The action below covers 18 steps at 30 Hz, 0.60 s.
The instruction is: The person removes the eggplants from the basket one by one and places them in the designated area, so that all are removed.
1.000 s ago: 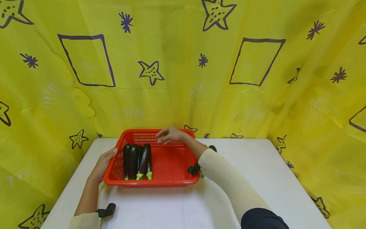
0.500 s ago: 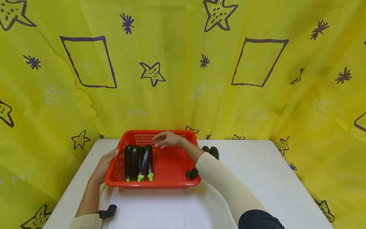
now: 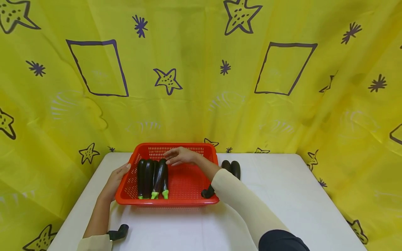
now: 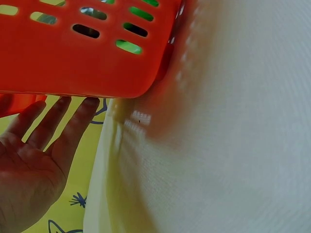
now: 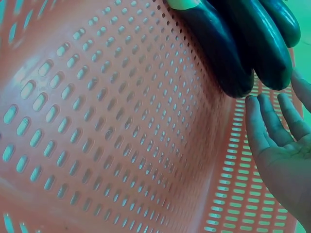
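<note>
While a person is working at a white bench (image 3: 282, 209), a red basket (image 3: 166, 202) with slotted walls is sitting on it, one long side facing that person.

A row of eggplants (image 3: 148, 177), about five, is taking up the left part of the basket. They are lying side by side, their long axes running from far to near: the dark rounded ends are pointing away from the person, the green stem ends (image 3: 155, 195) toward them. On the right of the row, one eggplant is leaning slightly across its neighbour.

The right hand (image 3: 180, 156) is hovering open over the far half of the basket, holding nothing, its fingers pointing left. The row is lying to its left and closer to the person, so the fingertips are standing just beside the rounded ends of the rightmost eggplants, crosswise to their length. Whether any fingertip is touching, I cannot tell.

The left hand (image 3: 114, 179) is resting outside the basket's left wall, its fingers nearly straight, their tips touching the red plastic by the rim. The wall is separating it from the leftmost eggplant.

Right of the basket, two dark rounded shapes (image 3: 235, 169), probably more eggplants, are lying partly hidden behind the right sleeve (image 3: 248, 205). A yellow curtain (image 3: 201, 108) is hanging behind everything.
</note>
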Each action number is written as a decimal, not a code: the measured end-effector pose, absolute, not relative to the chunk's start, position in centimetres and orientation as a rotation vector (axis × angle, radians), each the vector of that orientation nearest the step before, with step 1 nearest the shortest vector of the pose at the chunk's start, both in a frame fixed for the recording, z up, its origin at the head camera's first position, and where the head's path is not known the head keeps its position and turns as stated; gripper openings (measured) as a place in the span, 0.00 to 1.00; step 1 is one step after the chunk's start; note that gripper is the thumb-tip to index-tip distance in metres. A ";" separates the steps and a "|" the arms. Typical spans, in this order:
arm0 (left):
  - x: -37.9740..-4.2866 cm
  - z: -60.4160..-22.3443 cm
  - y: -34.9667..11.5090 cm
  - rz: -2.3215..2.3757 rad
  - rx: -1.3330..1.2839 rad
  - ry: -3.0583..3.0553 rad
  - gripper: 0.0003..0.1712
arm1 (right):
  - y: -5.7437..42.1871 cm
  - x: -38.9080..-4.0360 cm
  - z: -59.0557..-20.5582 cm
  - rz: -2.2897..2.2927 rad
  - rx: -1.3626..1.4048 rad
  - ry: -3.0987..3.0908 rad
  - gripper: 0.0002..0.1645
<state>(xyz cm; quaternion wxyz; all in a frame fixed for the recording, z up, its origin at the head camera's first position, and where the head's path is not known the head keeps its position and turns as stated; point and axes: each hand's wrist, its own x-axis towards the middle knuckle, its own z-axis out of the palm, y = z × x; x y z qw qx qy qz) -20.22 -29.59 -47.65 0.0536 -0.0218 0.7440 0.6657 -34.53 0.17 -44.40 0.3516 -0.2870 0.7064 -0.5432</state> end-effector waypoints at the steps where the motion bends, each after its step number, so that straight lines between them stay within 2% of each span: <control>1: -20.2 -47.7 -29.6 2.026 -0.065 2.260 0.42 | 0.1 -34.5 -44.4 -1.407 -0.739 1.824 0.30; 18: -20.2 -47.8 -29.8 2.038 -0.062 2.256 0.42 | -0.2 -34.3 -44.7 -1.439 -0.724 1.752 0.27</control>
